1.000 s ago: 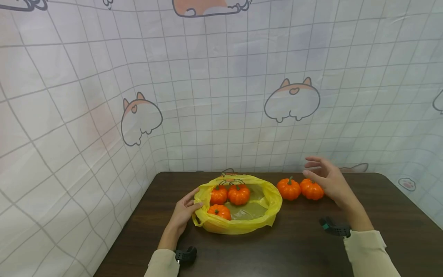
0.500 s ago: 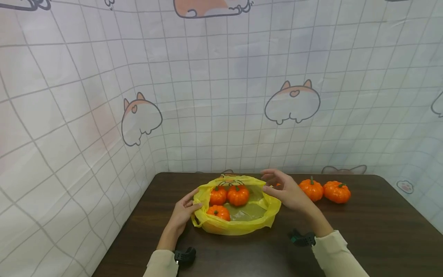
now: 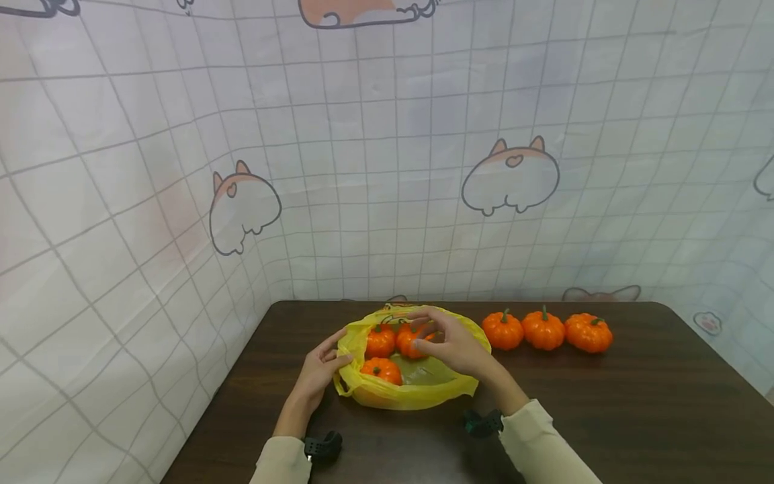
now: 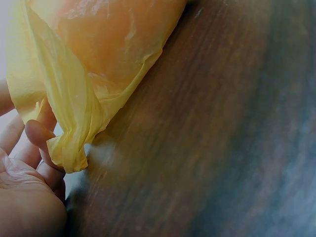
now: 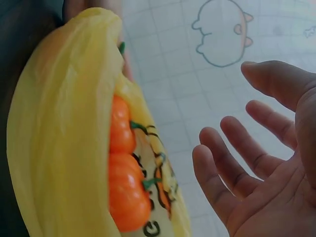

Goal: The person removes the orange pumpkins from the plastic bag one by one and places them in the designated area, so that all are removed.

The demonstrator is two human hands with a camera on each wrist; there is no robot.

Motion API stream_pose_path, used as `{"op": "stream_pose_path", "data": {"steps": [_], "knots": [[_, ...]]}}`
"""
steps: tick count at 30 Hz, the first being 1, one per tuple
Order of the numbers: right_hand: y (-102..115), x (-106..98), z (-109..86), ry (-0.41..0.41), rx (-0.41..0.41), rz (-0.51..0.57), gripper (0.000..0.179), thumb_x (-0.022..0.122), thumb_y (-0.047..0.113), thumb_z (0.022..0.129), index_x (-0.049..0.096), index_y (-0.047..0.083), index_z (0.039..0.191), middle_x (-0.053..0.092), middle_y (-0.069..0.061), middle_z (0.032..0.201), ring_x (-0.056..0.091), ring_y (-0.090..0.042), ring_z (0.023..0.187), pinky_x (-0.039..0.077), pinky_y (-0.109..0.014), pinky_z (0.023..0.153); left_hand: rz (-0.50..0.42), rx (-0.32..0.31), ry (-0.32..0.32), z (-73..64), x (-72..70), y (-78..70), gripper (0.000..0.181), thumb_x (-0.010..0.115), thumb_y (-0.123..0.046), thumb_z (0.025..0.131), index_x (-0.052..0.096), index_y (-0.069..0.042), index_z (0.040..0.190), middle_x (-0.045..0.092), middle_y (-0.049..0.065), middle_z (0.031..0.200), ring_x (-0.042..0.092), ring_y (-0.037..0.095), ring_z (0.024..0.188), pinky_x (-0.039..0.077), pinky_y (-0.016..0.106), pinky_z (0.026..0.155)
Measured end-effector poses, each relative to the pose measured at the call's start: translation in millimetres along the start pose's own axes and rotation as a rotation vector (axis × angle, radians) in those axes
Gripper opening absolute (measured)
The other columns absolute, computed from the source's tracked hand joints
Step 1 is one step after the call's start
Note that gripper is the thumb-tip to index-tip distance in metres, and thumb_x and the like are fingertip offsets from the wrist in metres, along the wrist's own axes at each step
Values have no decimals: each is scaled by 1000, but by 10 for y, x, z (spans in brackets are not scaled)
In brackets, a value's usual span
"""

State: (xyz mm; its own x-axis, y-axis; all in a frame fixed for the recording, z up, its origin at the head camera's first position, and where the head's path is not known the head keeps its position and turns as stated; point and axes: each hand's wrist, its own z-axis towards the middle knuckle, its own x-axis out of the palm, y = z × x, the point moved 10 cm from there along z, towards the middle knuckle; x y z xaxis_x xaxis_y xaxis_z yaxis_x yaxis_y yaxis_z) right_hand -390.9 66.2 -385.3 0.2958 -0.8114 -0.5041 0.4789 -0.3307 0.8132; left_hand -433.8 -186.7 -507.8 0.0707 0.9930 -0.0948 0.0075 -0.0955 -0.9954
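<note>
One grip is in use: your left hand (image 3: 316, 372) holds the left rim of the yellow bag (image 3: 417, 398), thumb and fingers curled onto the plastic. In the left wrist view, a gathered strip of the bag lies against those fingers. This hold likely steadies the thin film and spreads the mouth; unsupported, the rim would probably sag.

Inside the bag, note the rear-left pumpkin (image 3: 379, 341), the front pumpkin (image 3: 382, 371) by the near rim, and the rear-right pumpkin (image 3: 407, 341), partly covered in the head view. All three sit toward the bag's left side, where its walls probably stop them rolling.

Your right hand (image 3: 452, 345) is above the bag's right half. Its fingers are apart, slightly bent, and hold nothing; the right wrist view shows them clear of the pumpkins.

Right of the bag, the first loose pumpkin (image 3: 502, 330), second loose pumpkin (image 3: 544, 330) and third loose pumpkin (image 3: 589, 333) form a close row. This line presumably suits right-hand access. The third tilts, stem rightward.

Beneath the bag, the tabletop (image 3: 659, 403) is dark with a wood grain. Behind and left of the bag hangs a white gridded backdrop (image 3: 387, 168) printed with cartoon animals (image 3: 510, 178).
</note>
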Motion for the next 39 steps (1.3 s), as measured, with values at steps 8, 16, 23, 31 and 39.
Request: {"op": "stream_pose_path", "data": {"steps": [8,16,23,31,39], "knots": [[-94,297,122,44,35,29,48,71,27,98,57,16,142,58,-19,140,62,-30,113,55,-42,90,11,-3,4,22,-13,2,61,73,-18,95,52,-29,151,65,-1,84,59,15,92,46,31,86],[-321,598,87,139,122,49,50,69,25,99,53,11,145,55,-17,145,61,-31,117,56,-43,90,11,-2,7,-1,-2,1,61,72,-19,96,50,-29,152,72,3,95,64,15,99,47,32,92],[-433,702,70,169,132,12,52,72,26,97,55,12,144,56,-16,143,61,-35,118,55,-50,92,20,-5,5,-9,-4,20,61,72,-20,96,50,-29,152,73,4,99,65,16,103,47,35,97],[-536,770,60,199,142,31,55,74,19,95,55,12,146,56,-15,146,59,-37,127,51,-56,101,16,-6,5,2,9,14,61,71,-19,97,50,-29,153,74,5,103,64,17,111,41,50,111],[-572,847,39,247,127,15,57,70,15,97,50,11,151,54,-17,149,57,-39,131,50,-55,103,34,-12,-6,7,0,24,61,72,-19,97,49,-29,153,69,-1,89,62,14,102,45,37,99]]}}
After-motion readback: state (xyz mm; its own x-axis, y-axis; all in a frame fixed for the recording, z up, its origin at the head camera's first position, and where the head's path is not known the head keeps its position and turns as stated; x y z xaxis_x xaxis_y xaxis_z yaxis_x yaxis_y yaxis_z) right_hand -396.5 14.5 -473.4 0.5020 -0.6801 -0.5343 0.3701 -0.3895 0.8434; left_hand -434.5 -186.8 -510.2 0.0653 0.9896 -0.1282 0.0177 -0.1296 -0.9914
